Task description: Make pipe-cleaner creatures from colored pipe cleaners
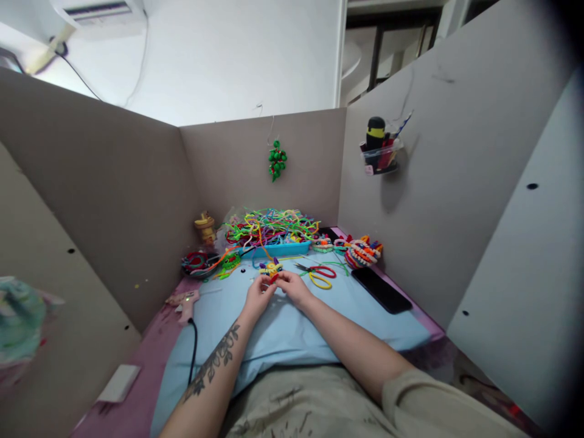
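Between both hands, over the middle of the blue cloth (301,334), is a small yellow pipe-cleaner figure (272,267) with purple tips and a red part at its lower edge. My left hand (261,292) pinches it from the left, fingers closed. From the other side my right hand (292,286) grips it near the red part, its fingers also closed. The fingers cover the figure's lower portion. Just right of the hands lie scissors (319,277) with one red and one yellow handle loop, blades pointing left.
A blue tray (287,249) heaped with colourful pipe cleaners (274,226) stands behind. Left are a green figure (231,260), a dark bowl (201,264) and a pink glue gun (186,304) with a black cord. Right are a black phone (382,290) and a striped figure (362,251). Grey panels surround the table.
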`<action>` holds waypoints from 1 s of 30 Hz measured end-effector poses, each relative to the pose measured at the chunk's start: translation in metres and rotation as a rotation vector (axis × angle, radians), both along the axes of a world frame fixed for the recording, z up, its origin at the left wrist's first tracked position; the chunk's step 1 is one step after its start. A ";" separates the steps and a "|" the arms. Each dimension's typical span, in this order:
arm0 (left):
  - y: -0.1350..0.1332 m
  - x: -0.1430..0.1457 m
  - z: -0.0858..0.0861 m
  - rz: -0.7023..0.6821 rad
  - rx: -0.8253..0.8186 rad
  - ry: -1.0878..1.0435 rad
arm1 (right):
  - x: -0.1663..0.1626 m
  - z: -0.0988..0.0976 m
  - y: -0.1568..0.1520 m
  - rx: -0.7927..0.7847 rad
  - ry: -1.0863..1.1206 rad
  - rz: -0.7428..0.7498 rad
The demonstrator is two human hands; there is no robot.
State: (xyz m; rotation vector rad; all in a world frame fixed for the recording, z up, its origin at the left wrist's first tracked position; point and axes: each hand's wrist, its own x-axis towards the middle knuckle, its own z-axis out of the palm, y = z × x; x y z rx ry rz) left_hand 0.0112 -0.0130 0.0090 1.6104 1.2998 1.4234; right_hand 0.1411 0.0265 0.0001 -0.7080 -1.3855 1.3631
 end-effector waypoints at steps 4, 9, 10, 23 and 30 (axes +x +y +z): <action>-0.001 -0.003 -0.002 0.087 0.154 0.207 | 0.000 -0.002 0.002 -0.092 0.016 0.034; -0.002 -0.003 -0.002 0.091 0.181 0.226 | -0.001 -0.004 0.002 -0.089 0.042 0.044; -0.003 -0.003 0.000 0.086 0.172 0.215 | -0.001 -0.004 0.002 -0.080 0.047 0.048; -0.002 -0.004 0.002 -0.308 -0.263 -0.399 | -0.001 0.002 -0.005 0.066 0.031 0.084; -0.004 -0.008 0.008 -0.453 -0.476 -0.561 | -0.001 0.000 -0.003 0.089 -0.011 0.142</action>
